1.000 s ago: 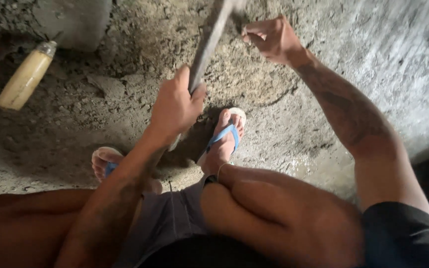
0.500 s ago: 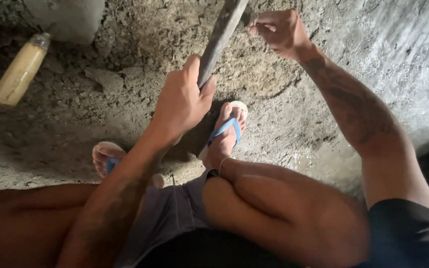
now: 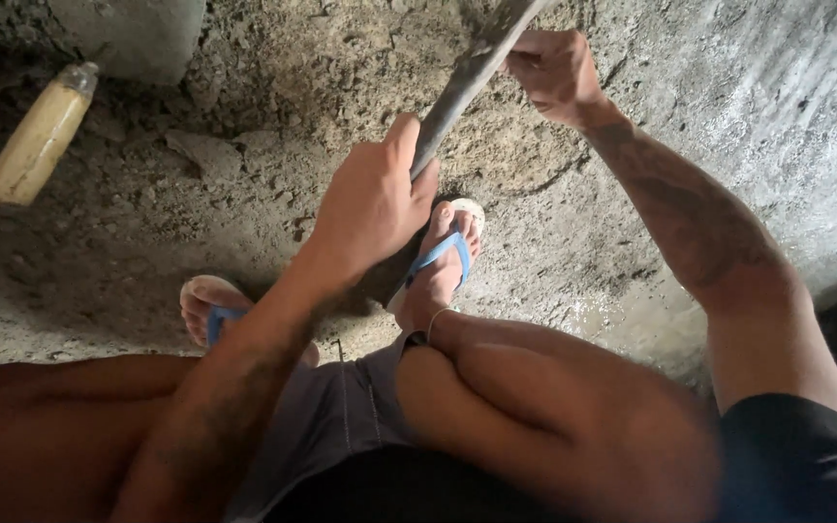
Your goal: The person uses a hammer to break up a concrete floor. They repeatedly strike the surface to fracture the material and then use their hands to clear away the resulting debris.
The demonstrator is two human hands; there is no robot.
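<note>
Seen from above, squatting over rough, crumbly ground [image 3: 244, 165]. Left hand [image 3: 375, 199] in the middle of the frame, fingers closed around the lower part of a long grey metal bar [image 3: 462, 82]. Right hand [image 3: 554, 73] at the upper centre-right, fingers likewise wrapped tight on the same bar, higher up. Bar slanted from the top edge of the frame down and to the left, its lower end hidden behind the left hand and dipping toward a dark hollow in the dirt just above the toes. Right foot [image 3: 443, 261] in a blue-strapped flip-flop just below and beside that hollow, near the centre. Left foot [image 3: 210, 305], in a matching sandal, at centre-left, partly covered by the left forearm. Bare knees and grey shorts [image 3: 331, 416] across the bottom of the frame. At the upper left, well apart from both hands, a yellowish plastic bottle [image 3: 36, 140] lying tilted on the ground beside a pale concrete block [image 3: 133, 34]. Smoother grey concrete surface [image 3: 787, 126] sloping along the right side.
</note>
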